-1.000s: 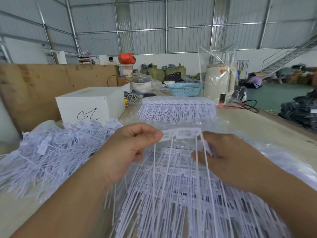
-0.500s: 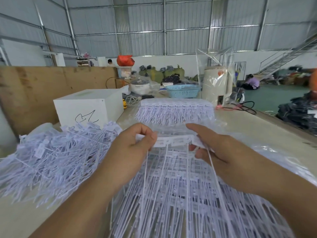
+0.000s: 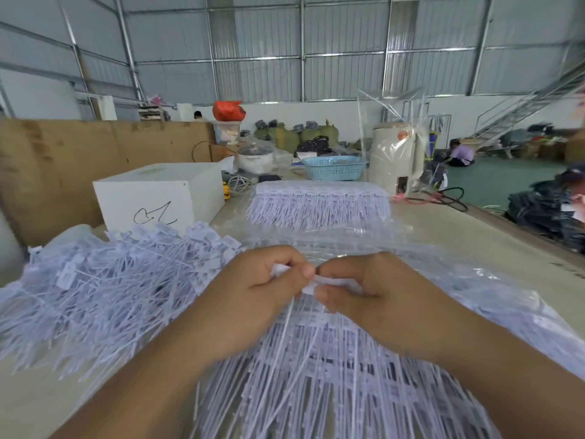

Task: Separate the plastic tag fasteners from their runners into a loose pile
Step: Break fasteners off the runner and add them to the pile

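A small bunch of white plastic tag fasteners point(image 3: 311, 285) is pinched between both hands above the middle of the pale worktable point(image 3: 474, 248). The left hand point(image 3: 253, 299) is curled, with thumb and fingers closed on the flat heads at the left end of the bunch; the right hand point(image 3: 373, 293) is curled likewise, its fingertips gripping the right end. The 2 hands are touching at the fingertips. Thin white tails of the held fasteners hang down between the wrists.

Directly beneath the hands, a stacked sheet of white fasteners on their runners point(image 3: 332, 375) is spread across a clear plastic bag point(image 3: 459, 280), the tails pointing toward the viewer. To the left, a loose pile of separated white fasteners point(image 3: 104, 293) is heaped on the table, just beside the left forearm. Farther back, a second block of white unseparated fasteners point(image 3: 319, 204) is seen in clear wrap. A white rectangular box with a black scribble point(image 3: 158, 198) stands at the back left, with a light-blue perforated plastic basket point(image 3: 332, 167) and a cream electric kettle wrapped in clear film point(image 3: 395, 156) behind.
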Demonstrator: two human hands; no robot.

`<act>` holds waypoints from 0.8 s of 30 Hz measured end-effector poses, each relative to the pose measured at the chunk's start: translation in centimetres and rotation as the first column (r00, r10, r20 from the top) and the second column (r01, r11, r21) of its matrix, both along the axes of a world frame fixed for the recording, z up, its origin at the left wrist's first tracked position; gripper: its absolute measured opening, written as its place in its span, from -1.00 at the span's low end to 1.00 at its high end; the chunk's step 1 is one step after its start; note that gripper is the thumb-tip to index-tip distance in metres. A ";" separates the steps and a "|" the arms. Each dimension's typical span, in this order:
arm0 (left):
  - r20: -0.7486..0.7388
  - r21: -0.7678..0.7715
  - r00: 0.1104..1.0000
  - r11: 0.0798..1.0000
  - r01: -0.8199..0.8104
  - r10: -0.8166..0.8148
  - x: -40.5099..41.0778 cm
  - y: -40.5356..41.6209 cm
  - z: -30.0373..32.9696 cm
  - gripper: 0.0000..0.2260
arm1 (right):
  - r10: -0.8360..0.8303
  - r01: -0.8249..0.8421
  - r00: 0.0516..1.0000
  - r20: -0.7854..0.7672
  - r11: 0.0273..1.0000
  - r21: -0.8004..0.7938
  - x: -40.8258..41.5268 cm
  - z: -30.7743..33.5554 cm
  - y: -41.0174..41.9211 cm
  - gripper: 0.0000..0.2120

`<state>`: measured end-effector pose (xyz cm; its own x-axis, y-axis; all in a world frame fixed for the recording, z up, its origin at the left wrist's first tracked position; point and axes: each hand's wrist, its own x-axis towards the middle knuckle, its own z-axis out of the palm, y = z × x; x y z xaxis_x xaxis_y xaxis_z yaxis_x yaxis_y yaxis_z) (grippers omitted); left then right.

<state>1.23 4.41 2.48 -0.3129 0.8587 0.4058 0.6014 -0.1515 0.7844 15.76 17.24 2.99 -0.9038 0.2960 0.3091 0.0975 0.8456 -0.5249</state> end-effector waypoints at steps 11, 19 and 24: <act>0.002 -0.062 0.999 0.997 0.047 -0.047 -0.8 -0.8 0.8 -0.87 | 0.021 -0.025 1.000 0.021 0.970 0.240 0.1 0.0 -1.1 -0.64; -0.044 -0.196 0.999 0.980 -0.036 0.027 -0.4 -0.1 0.9 -0.67 | -0.047 0.075 0.992 -0.117 0.967 0.245 0.5 -0.7 -0.6 -0.62; 0.284 -0.013 0.954 0.995 -0.098 0.098 0.2 0.6 -1.1 -0.63 | -0.059 0.101 0.971 -0.233 0.980 0.174 -0.1 -1.4 -0.8 -0.61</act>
